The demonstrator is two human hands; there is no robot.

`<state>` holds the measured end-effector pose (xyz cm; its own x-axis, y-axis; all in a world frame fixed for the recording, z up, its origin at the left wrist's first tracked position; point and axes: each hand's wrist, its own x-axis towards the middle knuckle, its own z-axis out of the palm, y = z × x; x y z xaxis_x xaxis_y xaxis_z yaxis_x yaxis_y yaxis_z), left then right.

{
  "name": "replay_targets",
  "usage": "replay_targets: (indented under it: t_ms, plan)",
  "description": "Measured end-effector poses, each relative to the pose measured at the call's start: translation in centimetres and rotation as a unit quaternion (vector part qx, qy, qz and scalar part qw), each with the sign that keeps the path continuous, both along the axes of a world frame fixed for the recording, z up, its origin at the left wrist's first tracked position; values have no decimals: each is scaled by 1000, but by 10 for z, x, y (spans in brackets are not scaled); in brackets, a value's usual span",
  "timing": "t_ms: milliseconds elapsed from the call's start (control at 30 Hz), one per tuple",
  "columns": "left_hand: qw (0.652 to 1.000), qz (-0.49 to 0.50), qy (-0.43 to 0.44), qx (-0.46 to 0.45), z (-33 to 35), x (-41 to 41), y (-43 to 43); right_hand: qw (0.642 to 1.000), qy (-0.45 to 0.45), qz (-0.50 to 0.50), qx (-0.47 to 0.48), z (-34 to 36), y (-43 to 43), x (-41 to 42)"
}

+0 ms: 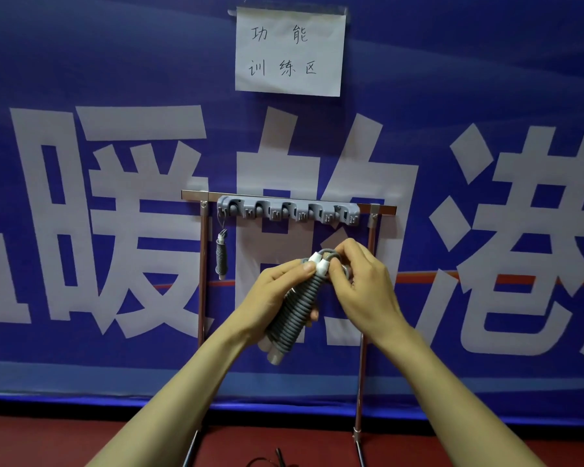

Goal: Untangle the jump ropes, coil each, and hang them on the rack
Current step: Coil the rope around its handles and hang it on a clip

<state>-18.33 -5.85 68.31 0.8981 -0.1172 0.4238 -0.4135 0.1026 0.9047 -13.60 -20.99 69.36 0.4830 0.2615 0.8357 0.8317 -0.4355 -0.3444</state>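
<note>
A person's two bare arms reach forward toward a wall-side rack; the left grip (277,291) is curled round the middle of a coiled jump rope (295,311), a grey bundle wound tightly over its own handles; the right grip (361,288) pinches the small rope loop (331,253) that sticks out at the bundle's top, beside two white end caps.

The bundle's long axis is tilted, handle ends low and to the left, loop end high and to the right; the grey hook strip (289,210) lies just above that loop end and a little farther away, so the loop, held by the right grip, is the part nearest the hooks; hanging looks like the step in hand, and it likely calls for lifting the loop up and forward onto a free hook.

The leftmost hook already carries another coiled rope (221,257), hanging upright beside the left post of the metal frame (202,281); the other hooks appear free, and nothing stands between loop and strip.

Behind is a blue banner (115,197) with large white characters and a taped paper sign (289,52); on the red floor (81,443) below, a dark cord (270,461) is partly visible, possibly one more rope.
</note>
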Motion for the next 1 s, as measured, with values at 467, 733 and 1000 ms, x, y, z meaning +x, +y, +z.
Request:
replay_targets:
  t_ms: [467,733,1000]
  plan:
    - [998,-23,13,-55,-7,0,3,867,359,334,91,20,-15,-16]
    - [999,-37,-2,-13,-4,-4,3,734,533,375,192,31,-20,-18]
    - [1000,1,-21,5,-1,-4,5,740,497,331,311,18,-7,-17]
